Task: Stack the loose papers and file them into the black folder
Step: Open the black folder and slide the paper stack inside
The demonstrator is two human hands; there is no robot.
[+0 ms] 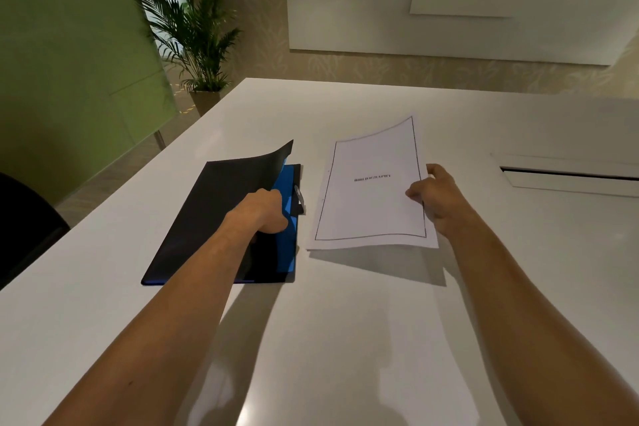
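My left hand (268,213) pinched the folder (221,218) cover; my right hand (434,197) gripped the papers (371,190). I should open wider first.

Table (345,339): folder (214,218) at left under left hand (264,211), papers (371,190) just right of it in right hand (437,199), slot (570,175) far right, plant (197,28) behind left corner.

Dim, warm indoor light falls from above, throwing soft shadows of both arms and the papers (371,190) onto the glossy desk (345,322), which shows pale glare near the bottom edge; wide-angle bending curves the edges, and the plant (193,21) looks slightly soft
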